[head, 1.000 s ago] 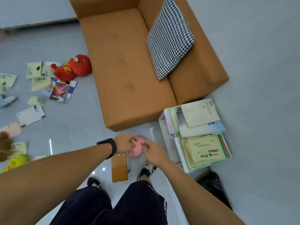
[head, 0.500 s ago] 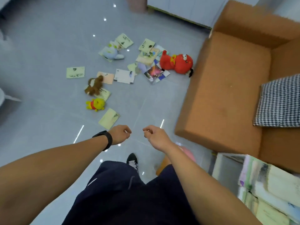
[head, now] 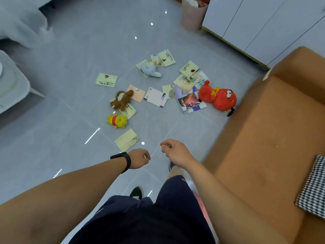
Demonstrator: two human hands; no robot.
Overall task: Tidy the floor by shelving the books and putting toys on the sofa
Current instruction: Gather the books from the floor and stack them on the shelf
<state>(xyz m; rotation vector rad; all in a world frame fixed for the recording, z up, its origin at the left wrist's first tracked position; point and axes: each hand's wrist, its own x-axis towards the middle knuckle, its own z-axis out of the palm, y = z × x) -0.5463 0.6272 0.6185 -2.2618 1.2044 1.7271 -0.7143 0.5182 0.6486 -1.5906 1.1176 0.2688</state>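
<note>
**Sofa, cushion and bin cut off at frame edges**

The orange sofa [head: 274, 138] runs off the right edge, its checked cushion [head: 314, 189] only partly seen. A pink bin [head: 191, 14] is cropped at the top. Book covers [head: 186, 81] overlap beneath the red plush toy [head: 219, 97], their print too small to read. A pink blur [head: 200, 198] shows behind the right forearm.

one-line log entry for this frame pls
hands: left, right empty | floor: red plush toy, yellow plush bear, scattered books | orange sofa: no toys

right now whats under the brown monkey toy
The brown monkey toy lies across a pink book and a pale yellow book; their covered parts are hidden.
</note>
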